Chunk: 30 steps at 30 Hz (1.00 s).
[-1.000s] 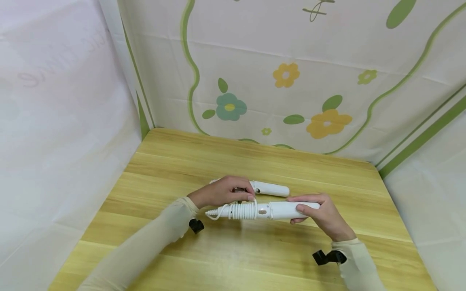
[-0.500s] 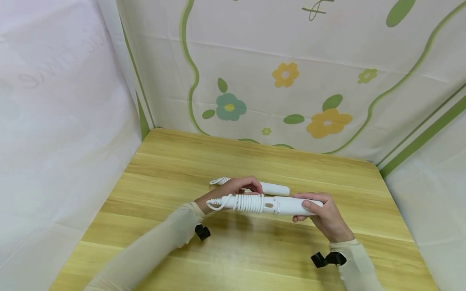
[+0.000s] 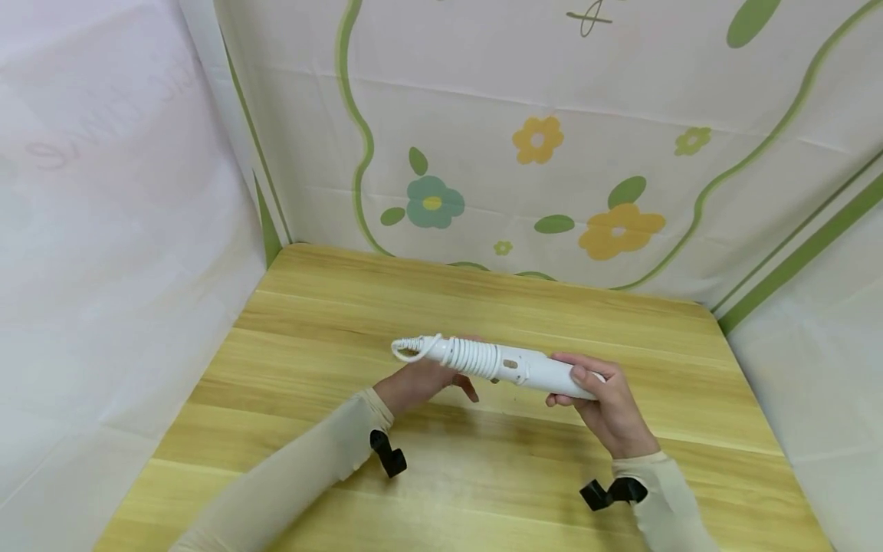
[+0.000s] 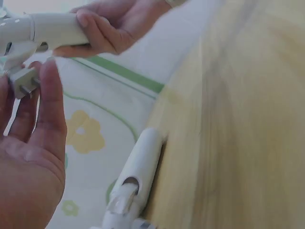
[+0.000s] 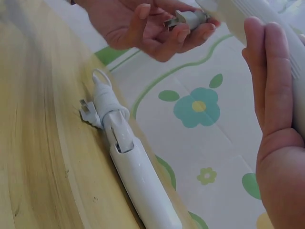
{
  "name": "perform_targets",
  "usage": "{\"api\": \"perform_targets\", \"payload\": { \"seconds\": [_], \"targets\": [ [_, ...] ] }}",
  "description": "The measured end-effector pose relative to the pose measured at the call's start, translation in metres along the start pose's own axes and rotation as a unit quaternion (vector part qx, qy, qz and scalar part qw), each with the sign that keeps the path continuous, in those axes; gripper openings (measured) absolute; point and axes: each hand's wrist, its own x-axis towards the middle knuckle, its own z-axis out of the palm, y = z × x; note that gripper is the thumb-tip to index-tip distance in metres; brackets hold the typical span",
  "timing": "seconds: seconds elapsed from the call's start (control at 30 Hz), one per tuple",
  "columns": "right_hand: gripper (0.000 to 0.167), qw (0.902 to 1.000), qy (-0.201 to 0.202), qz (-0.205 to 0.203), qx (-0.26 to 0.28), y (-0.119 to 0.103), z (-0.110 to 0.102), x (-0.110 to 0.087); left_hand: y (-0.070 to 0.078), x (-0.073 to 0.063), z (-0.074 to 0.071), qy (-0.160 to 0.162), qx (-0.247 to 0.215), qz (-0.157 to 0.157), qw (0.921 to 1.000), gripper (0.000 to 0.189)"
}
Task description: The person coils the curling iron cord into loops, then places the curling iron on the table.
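Observation:
My right hand [image 3: 610, 399] grips the smooth right end of a white hair iron [image 3: 545, 369], thumb on top, fingers beneath. Held above the table, it tilts with its left end farther away. White cord [image 3: 472, 357] is wound tightly round its handle, with a small loop at the left tip. Behind and below that handle, my left hand [image 3: 421, 381] is partly hidden. Both wrist views show its fingers curled round the cord's plug [image 5: 190, 20], the metal pins sticking out. A second white hair iron [image 5: 143, 183] lies on the table, hidden in the head view.
The wooden table [image 3: 345, 307] runs back to a white cloth wall [image 3: 483, 153] printed with flowers. White cloth [image 3: 124, 307] also hangs at the left and right sides. Beside the lying iron's wound cord rests its own plug [image 5: 88, 112].
My right hand has raised and tilted the hair iron, its left end moving away until it covers the second one. My left hand has slipped from in front of it to beneath it.

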Motion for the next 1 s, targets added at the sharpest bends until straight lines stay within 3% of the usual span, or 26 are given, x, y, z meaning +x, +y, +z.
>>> {"api": "perform_targets", "payload": {
  "seconds": [0.17,0.3,0.4,0.5,0.6,0.7,0.87,1.0],
  "targets": [
    [0.035,0.9985,0.053,0.004,0.008,0.004,0.010,0.009,-0.001,0.002,0.003,0.071,-0.061,-0.041,0.9948,0.034],
    [0.031,0.9950,0.099,0.010,-0.004,0.007,0.017,0.019,0.001,0.004,0.000,0.125,-0.111,-0.073,0.9831,0.032],
    [0.032,0.9904,0.136,0.018,-0.012,0.010,0.020,0.027,0.003,0.005,-0.007,0.147,-0.146,-0.078,0.9751,0.038],
    [0.036,0.9850,0.170,0.025,-0.017,0.014,0.023,0.035,0.004,0.007,-0.013,0.142,-0.154,-0.075,0.9749,0.047],
    [0.044,0.9827,0.179,0.036,-0.028,0.017,0.027,0.044,0.006,0.011,-0.017,0.134,-0.127,-0.083,0.9793,0.048],
    [0.051,0.9828,0.171,0.059,-0.038,0.019,0.030,0.054,0.007,0.017,-0.022,0.152,-0.053,-0.104,0.9814,0.048],
    [0.058,0.9797,0.167,0.098,-0.052,0.017,0.027,0.067,0.008,0.030,-0.031,0.201,0.057,-0.150,0.9663,0.061],
    [0.058,0.9738,0.141,0.097,-0.150,0.013,0.016,0.077,0.010,0.045,-0.038,0.225,0.087,-0.177,0.9542,0.064]
  ]
}}
